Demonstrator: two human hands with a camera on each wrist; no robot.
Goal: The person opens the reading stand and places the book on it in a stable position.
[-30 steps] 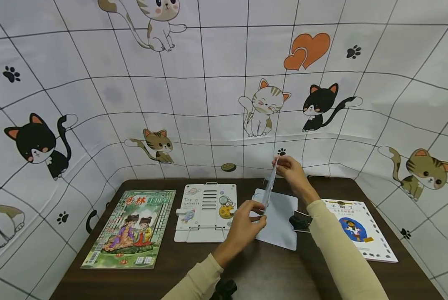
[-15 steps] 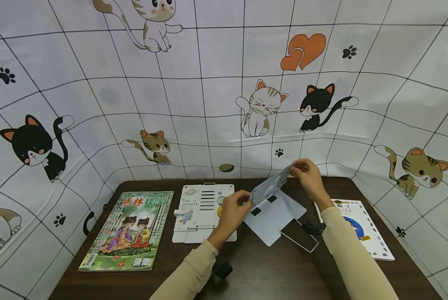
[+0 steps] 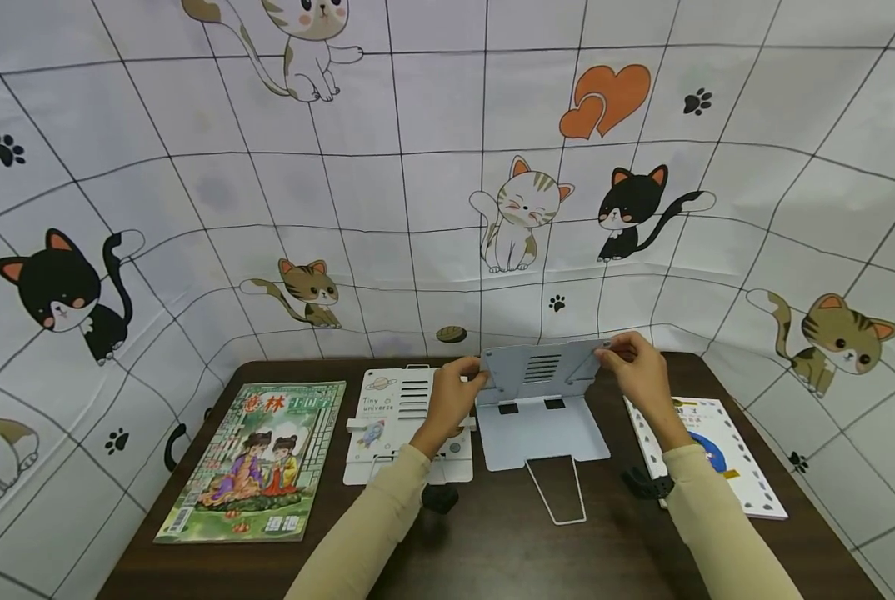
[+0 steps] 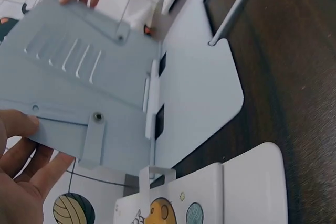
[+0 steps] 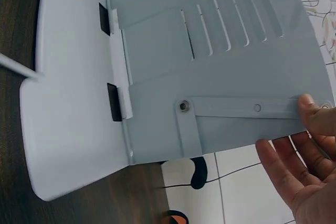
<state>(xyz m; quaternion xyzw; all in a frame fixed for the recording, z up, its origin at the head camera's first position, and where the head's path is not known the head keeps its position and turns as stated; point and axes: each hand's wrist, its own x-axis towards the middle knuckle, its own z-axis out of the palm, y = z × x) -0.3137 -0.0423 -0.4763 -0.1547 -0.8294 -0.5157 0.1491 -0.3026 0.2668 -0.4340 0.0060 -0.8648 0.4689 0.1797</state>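
Observation:
A pale grey metal book stand [image 3: 543, 437] lies opened at its hinge on the table. Its slotted panel [image 3: 541, 367] is raised at the back, while the flat base carries a wire loop [image 3: 581, 500] that reaches toward the front. My left hand [image 3: 451, 402] pinches the raised panel's left edge between thumb and fingers. At the opposite edge, my right hand [image 3: 640, 383] pinches the panel's upper corner. Folded metal arms [image 5: 236, 107] with rivets lie against the panel in the right wrist view. The left forearm passes over a second stand, white and printed "Tiny universe" [image 3: 380, 408].
A green illustrated magazine [image 3: 256, 462] lies at the left of the dark brown table [image 3: 492, 550]. To the right, partly behind the right forearm, is a white book [image 3: 728, 458] with a blue circle. A cat-print curtain [image 3: 417, 208] hangs behind the table.
The grey stand has turned to face me, and its panel has gone from edge-on to spread wide. The wire loop now points forward. My right hand has moved right, the left slightly left and up.

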